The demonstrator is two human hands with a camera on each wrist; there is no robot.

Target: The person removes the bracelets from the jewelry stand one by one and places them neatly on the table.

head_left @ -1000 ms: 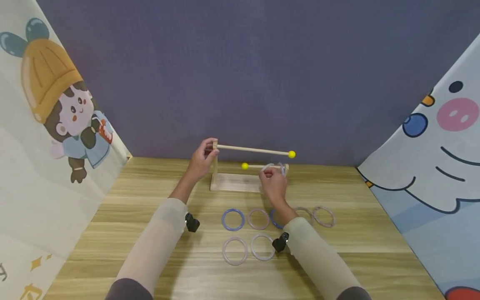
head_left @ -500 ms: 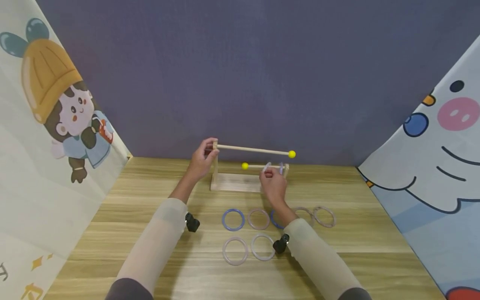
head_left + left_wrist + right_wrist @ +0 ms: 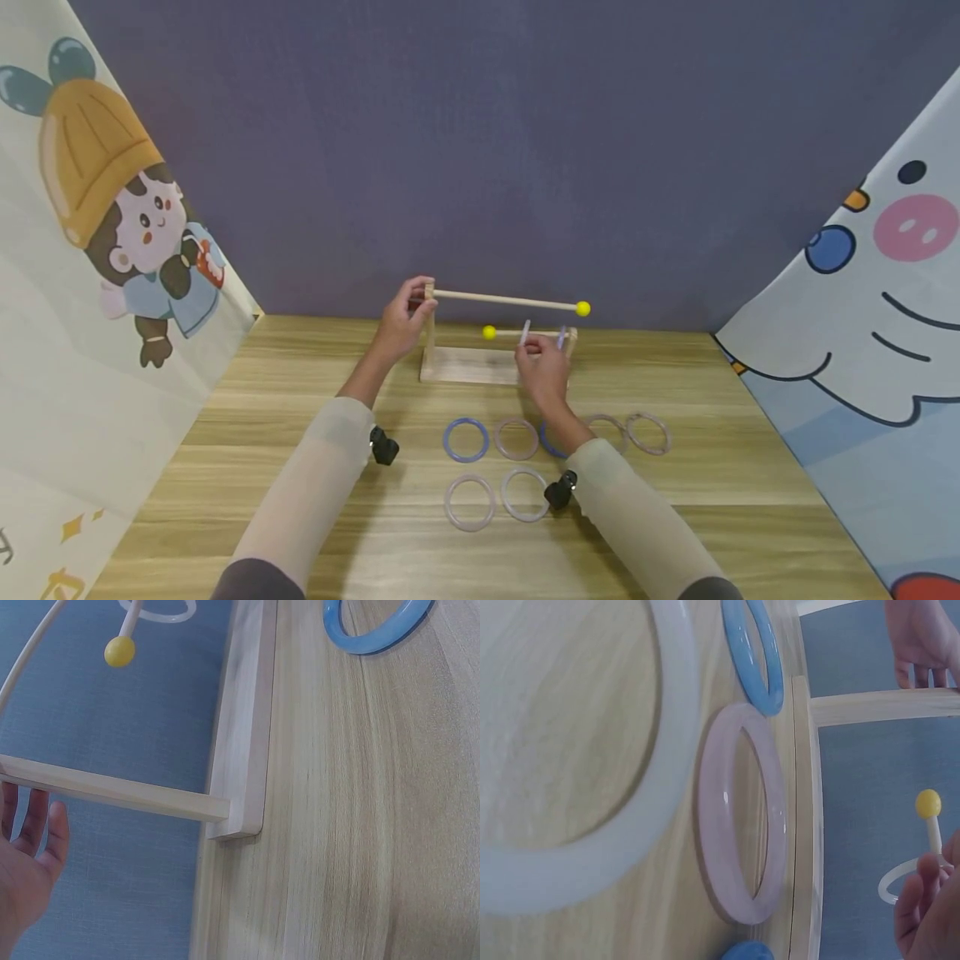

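A wooden stand (image 3: 468,365) has two rods at different heights, each tipped with a yellow ball. My left hand (image 3: 403,321) grips the top of its taller left post (image 3: 112,789), thumb in front and fingers behind. At the lower rod (image 3: 508,333), my right hand (image 3: 545,371) pinches a whitish bangle (image 3: 525,332), which stands edge-on around the rod near its yellow ball (image 3: 928,804). Farther right, a pale purple bangle (image 3: 561,337) hangs on the same rod, near the short post. The upper rod (image 3: 510,300) carries no bangle. My right fingers partly hide the whitish bangle.
Several bangles lie on the wooden table before the stand: a blue one (image 3: 466,440), a pink one (image 3: 516,439), a white one (image 3: 526,494) and others, some partly under my right forearm. A dark partition (image 3: 480,167) rises behind the stand.
My right hand has turned the whitish bangle edge-on and shifted it slightly left along the lower rod toward the yellow ball. The left hand keeps its grip on the post.
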